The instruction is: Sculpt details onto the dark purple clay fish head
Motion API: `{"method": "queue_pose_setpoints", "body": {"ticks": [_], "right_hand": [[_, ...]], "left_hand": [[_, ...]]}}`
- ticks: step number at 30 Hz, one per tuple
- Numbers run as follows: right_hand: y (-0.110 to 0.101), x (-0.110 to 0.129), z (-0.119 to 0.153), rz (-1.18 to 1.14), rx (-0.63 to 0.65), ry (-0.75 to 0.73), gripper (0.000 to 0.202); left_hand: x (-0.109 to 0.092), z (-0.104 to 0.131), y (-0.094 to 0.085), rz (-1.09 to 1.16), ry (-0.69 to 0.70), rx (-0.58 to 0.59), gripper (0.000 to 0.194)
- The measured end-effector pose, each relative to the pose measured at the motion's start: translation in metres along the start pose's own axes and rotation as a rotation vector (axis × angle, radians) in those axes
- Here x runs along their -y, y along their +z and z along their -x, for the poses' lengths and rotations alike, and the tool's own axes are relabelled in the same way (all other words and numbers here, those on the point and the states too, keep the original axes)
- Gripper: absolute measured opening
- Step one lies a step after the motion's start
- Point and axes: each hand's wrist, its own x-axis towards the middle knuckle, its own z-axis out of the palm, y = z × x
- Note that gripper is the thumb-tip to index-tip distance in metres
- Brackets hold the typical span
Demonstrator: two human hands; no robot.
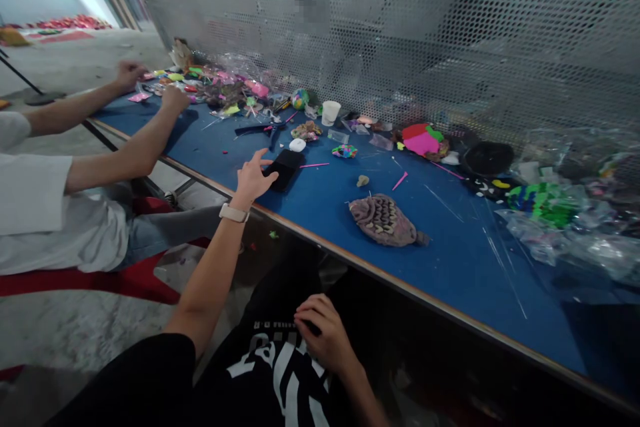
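My left hand (256, 178), with a pale watch band at the wrist, reaches over the table edge. Its fingers are spread and rest on or just above a black phone (285, 170) lying flat on the blue table. My right hand (323, 330) is off the table, low over my lap in front of the black shirt; its fingers are bent and loosely apart, with nothing seen in them. A grey-brown clay fish (383, 219) with scale marks lies on the table to the right of the phone. Near it are a small clay lump (363, 181) and a pink tool (400, 180).
Scissors (265, 130), a white cup (331, 113) and a white oval case (297, 145) stand or lie behind the phone. Plastic bags (570, 233) and colourful clay (423, 140) crowd the right and back. Another person's arms (135, 147) work at the left; a perforated metal panel (450, 33) rises behind.
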Motion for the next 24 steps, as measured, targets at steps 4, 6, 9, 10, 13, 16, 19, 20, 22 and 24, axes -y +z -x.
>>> {"method": "queue_pose_setpoints", "body": {"ticks": [4,6,9,10,13,16,19,20,22,24], "right_hand": [[0.023,0.004,0.010,-0.043,0.163,0.053,0.009],[0.027,0.003,0.013,-0.047,0.222,0.060,0.009],[0.025,0.002,0.013,-0.053,0.231,0.083,0.007],[0.021,0.002,0.012,-0.064,0.228,0.084,0.006],[-0.003,0.009,-0.003,-0.098,0.234,0.010,0.004],[-0.055,0.029,-0.038,-0.005,0.236,-0.138,0.007],[-0.126,0.045,-0.097,0.207,0.195,-0.253,0.012],[-0.150,0.045,-0.121,0.284,0.154,-0.270,0.013],[-0.191,0.029,-0.175,0.436,0.073,-0.231,0.011],[-0.219,-0.005,-0.228,0.596,0.070,-0.126,0.010]], "left_hand": [[0.003,-0.009,-0.008,-0.004,0.027,0.069,0.074],[0.003,-0.021,-0.011,0.010,0.040,0.126,0.071],[0.003,-0.040,-0.015,0.039,0.037,0.218,0.074],[0.004,-0.045,-0.016,0.049,0.036,0.250,0.075],[0.009,-0.053,-0.021,0.081,0.055,0.312,0.075],[0.011,-0.051,-0.024,0.092,0.051,0.266,0.069],[-0.012,-0.047,-0.016,-0.013,0.083,0.086,0.055],[-0.027,-0.046,-0.009,-0.068,0.158,0.035,0.051],[-0.069,-0.045,0.012,-0.099,0.353,0.051,0.044],[-0.120,-0.045,0.040,-0.132,0.557,0.204,0.040]]}}
